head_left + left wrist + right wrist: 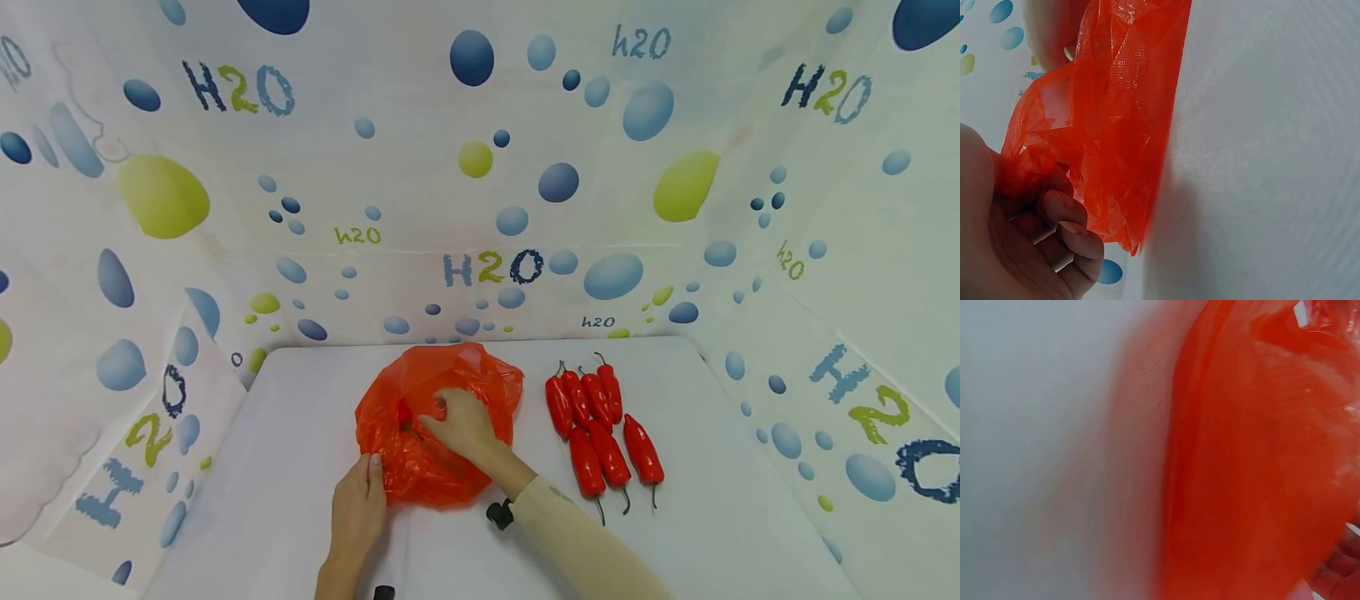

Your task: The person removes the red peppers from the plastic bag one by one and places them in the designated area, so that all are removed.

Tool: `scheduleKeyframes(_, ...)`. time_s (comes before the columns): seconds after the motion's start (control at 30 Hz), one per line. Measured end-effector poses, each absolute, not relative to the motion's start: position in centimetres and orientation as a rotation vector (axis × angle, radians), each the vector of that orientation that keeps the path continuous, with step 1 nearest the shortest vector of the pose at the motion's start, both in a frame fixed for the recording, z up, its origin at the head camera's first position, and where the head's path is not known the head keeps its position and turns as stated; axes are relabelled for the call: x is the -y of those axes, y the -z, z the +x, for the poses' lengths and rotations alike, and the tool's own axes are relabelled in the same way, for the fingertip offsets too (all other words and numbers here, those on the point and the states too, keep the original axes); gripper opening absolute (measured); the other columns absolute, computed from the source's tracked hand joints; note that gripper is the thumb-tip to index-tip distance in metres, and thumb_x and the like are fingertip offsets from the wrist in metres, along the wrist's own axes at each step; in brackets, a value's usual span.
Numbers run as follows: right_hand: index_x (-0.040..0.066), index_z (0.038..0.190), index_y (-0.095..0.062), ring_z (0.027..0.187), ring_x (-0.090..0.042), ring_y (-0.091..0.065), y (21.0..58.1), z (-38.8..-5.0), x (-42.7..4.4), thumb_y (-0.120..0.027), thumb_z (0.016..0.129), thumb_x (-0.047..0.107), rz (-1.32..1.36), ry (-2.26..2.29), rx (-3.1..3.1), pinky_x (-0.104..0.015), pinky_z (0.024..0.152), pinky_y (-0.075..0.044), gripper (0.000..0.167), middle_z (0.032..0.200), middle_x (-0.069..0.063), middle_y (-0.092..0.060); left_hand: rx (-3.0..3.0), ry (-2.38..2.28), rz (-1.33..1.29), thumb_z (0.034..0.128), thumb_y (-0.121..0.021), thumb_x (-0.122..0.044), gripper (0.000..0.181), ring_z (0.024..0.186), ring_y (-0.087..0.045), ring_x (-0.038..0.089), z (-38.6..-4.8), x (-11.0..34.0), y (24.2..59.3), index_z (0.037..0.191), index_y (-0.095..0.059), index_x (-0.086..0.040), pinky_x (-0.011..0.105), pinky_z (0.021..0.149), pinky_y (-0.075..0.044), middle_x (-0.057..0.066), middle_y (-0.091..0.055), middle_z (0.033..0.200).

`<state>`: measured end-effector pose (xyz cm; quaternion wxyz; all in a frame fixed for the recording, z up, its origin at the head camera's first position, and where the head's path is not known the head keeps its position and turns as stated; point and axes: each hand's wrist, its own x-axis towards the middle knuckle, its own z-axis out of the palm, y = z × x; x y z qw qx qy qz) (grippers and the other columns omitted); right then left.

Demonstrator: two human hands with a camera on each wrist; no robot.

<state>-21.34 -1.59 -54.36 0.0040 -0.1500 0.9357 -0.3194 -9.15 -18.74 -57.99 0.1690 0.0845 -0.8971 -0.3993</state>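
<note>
An orange-red plastic bag (442,367) lies spread on the white table, its see-through film crumpled. My left hand (360,500) pinches the bag's near left edge between thumb and fingers; in the left wrist view the fingers (1066,212) curl at the film. Over the middle of the bag is my right hand (461,425), thumb and fingers bent and apart, with nothing seen between them. Beside its thumb a red chili pepper (404,412) with a dark stem shows in the bag. In the right wrist view the bag (1241,475) hides most of that hand.
Several red chili peppers (588,462) lie in two rows right of the bag, stems pointing outward. A small black object (499,514) is by the right wrist, and another dark piece (384,592) at the bottom edge. A printed curtain (420,167) surrounds the table (720,500).
</note>
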Motion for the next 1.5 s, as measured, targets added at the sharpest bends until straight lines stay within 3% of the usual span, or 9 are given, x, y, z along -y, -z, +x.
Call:
scheduleKeyframes(0.3, 0.012, 0.129, -0.067, 0.098, -0.017, -0.066, 55.3, -22.4, 3.7, -0.079, 0.093, 0.044, -0.453, 0.948, -2.900, -0.038, 0.089, -0.059, 0.050, 0.112, 0.001, -0.072, 2.512, 1.118, 0.226, 0.1133, -0.044, -0.025, 0.032, 0.065, -0.042, 0.018, -9.1, 18.8, 58.3, 0.087, -0.055, -0.009, 0.031, 0.063, -0.036, 0.000, -0.037, 0.067)
scheduleKeyframes(0.53, 0.016, 0.128, -0.065, 0.091, -0.015, -0.064, 56.0, -22.6, 5.1, -0.075, 0.095, 0.048, -0.405, 0.931, -2.846, -0.040, 0.089, -0.059, 0.047, 0.105, 0.004, -0.071, 2.538, 1.133, 0.239, 0.1137, -0.043, -0.028, 0.034, 0.067, -0.045, 0.019, -9.1, 18.8, 58.3, 0.090, -0.056, -0.009, 0.031, 0.064, -0.039, 0.001, -0.040, 0.068)
scheduleKeyframes(0.8, 0.016, 0.104, -0.064, 0.069, -0.013, -0.058, 56.2, -22.5, 6.6, -0.077, 0.095, 0.039, -0.463, 0.858, -2.900, -0.031, 0.072, -0.058, 0.028, 0.072, 0.007, -0.059, 2.556, 1.138, 0.268, 0.1139, -0.042, -0.029, 0.035, 0.067, -0.044, 0.019, -9.1, 18.8, 58.1, 0.089, -0.056, -0.009, 0.030, 0.064, -0.038, 0.002, -0.041, 0.068)
scheduleKeyframes(1.2, 0.018, 0.102, -0.066, 0.070, -0.011, -0.059, 56.7, -22.4, 7.1, -0.081, 0.091, 0.037, -0.370, 0.881, -2.937, -0.038, 0.082, -0.060, 0.026, 0.078, 0.009, -0.063, 2.563, 1.144, 0.274, 0.1140, -0.041, -0.030, 0.036, 0.066, -0.043, 0.018, -9.1, 18.7, 58.1, 0.088, -0.054, -0.009, 0.030, 0.064, -0.037, 0.002, -0.040, 0.068)
scheduleKeyframes(1.5, 0.016, 0.090, -0.067, 0.062, -0.014, -0.059, 56.1, -22.3, 7.0, -0.081, 0.092, 0.034, -0.253, 0.994, -2.860, -0.033, 0.068, -0.059, 0.022, 0.067, 0.006, -0.060, 2.570, 1.134, 0.267, 0.1141, -0.041, -0.030, 0.035, 0.066, -0.043, 0.018, -9.1, 18.7, 58.0, 0.088, -0.054, -0.009, 0.030, 0.064, -0.037, 0.002, -0.040, 0.068)
